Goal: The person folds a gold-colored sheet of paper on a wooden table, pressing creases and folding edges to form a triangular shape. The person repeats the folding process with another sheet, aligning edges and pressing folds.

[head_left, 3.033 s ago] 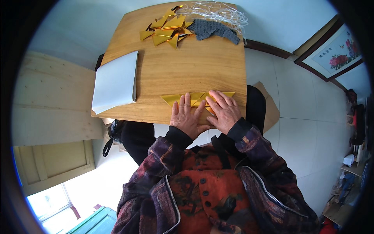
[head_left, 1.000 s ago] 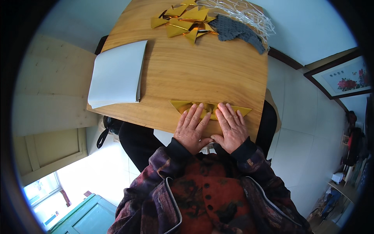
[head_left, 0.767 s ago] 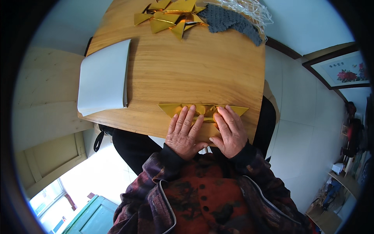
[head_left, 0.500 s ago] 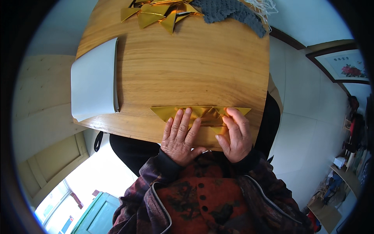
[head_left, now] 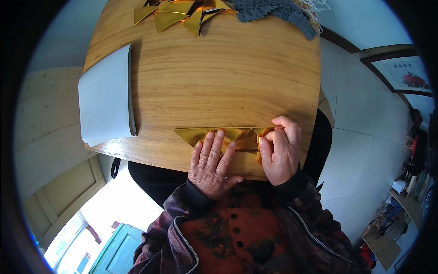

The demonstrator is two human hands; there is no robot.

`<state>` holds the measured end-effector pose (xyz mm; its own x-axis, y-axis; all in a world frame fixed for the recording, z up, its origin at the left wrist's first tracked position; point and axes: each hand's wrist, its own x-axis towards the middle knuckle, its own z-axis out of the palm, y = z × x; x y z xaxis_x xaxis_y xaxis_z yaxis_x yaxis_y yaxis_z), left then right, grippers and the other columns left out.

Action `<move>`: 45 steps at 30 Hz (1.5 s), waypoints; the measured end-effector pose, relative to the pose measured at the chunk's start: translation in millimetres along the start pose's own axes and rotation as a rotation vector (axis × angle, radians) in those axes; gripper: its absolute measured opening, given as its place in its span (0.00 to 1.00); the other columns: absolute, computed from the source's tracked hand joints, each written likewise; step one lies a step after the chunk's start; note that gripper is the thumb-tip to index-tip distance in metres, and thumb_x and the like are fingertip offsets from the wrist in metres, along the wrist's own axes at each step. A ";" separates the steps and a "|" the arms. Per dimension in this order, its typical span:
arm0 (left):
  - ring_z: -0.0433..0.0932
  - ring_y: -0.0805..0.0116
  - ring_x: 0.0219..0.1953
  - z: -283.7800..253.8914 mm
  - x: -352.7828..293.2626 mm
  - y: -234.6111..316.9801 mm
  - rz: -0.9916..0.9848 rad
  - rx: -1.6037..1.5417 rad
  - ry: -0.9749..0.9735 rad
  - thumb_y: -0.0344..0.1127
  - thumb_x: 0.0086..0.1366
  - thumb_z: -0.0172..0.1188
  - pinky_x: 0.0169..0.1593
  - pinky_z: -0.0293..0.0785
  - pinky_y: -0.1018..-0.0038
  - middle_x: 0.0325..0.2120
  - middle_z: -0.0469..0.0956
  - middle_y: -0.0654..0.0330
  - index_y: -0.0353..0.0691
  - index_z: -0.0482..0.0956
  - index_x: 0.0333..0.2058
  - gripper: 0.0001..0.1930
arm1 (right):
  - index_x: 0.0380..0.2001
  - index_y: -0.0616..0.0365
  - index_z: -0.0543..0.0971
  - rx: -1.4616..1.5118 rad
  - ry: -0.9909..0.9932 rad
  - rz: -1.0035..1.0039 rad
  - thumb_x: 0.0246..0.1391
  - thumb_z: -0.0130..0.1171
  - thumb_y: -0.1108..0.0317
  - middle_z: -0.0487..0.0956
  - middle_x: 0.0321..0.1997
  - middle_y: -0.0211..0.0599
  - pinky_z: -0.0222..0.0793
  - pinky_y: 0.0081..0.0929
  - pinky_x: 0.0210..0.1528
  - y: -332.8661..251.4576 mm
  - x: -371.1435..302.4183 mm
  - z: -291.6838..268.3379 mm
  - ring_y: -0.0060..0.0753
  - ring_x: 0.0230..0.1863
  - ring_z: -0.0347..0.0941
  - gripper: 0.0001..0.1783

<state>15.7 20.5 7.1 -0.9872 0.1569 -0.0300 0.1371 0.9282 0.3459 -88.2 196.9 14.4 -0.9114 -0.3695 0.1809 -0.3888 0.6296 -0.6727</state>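
Observation:
A folded sheet of shiny gold foil paper (head_left: 239, 135) lies at the near edge of the table, its long straight fold facing away from me. My left hand (head_left: 211, 163) rests flat on its left half, fingers stretched out and pressing the foil down. At the right end, my right hand (head_left: 281, 150) is closed with thumb and bent fingers on the paper. That hand covers the sheet's right corner. A small gold flap points down between the two hands.
Several folded gold foil pieces (head_left: 171, 18) are heaped at the table's far side, beside a crumpled grey cloth (head_left: 273, 13) and white stringy material (head_left: 315, 7). On the left lies a stack of pale sheets (head_left: 106, 96). The wooden table (head_left: 219, 77) has a rounded near edge.
My right hand has curled its fingers and shifted slightly right, over the paper's right corner. My left hand stays flat on the foil. The whole view has shifted a little.

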 end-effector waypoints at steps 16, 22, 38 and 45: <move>0.52 0.47 0.70 -1.7 1.7 1.7 -0.011 -0.005 -0.015 0.67 0.58 0.53 0.69 0.45 0.53 0.67 0.54 0.46 0.43 0.62 0.64 0.43 | 0.25 0.58 0.71 -0.068 0.025 -0.013 0.43 0.64 0.77 0.71 0.51 0.43 0.66 0.38 0.45 0.2 0.4 2.7 0.45 0.42 0.67 0.10; 0.51 0.48 0.70 -1.7 1.6 2.6 -0.013 0.016 -0.017 0.67 0.58 0.53 0.69 0.44 0.53 0.68 0.54 0.46 0.43 0.61 0.65 0.43 | 0.24 0.58 0.71 -0.082 0.028 -0.013 0.42 0.65 0.76 0.71 0.52 0.42 0.66 0.38 0.45 0.7 -0.7 3.0 0.45 0.42 0.67 0.10; 0.53 0.46 0.69 4.8 2.2 3.9 0.000 0.018 0.093 0.65 0.60 0.50 0.68 0.47 0.51 0.67 0.55 0.46 0.43 0.63 0.63 0.40 | 0.62 0.57 0.67 -0.252 -0.397 -0.296 0.42 0.62 0.40 0.60 0.71 0.35 0.42 0.52 0.70 -13.6 -27.2 -3.4 0.42 0.73 0.50 0.47; 0.50 0.50 0.71 10.9 0.3 2.2 0.005 0.004 0.143 0.60 0.55 0.57 0.69 0.45 0.51 0.69 0.51 0.49 0.45 0.61 0.65 0.42 | 0.65 0.57 0.63 -0.277 -0.357 -0.314 0.44 0.58 0.34 0.55 0.73 0.37 0.38 0.50 0.71 -5.9 -34.7 2.5 0.40 0.75 0.45 0.52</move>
<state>16.6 26.3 -2.4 -0.9880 0.1126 0.1060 0.1425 0.9290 0.3417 -54.0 204.3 10.2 -0.6623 -0.7472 0.0550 -0.6995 0.5904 -0.4026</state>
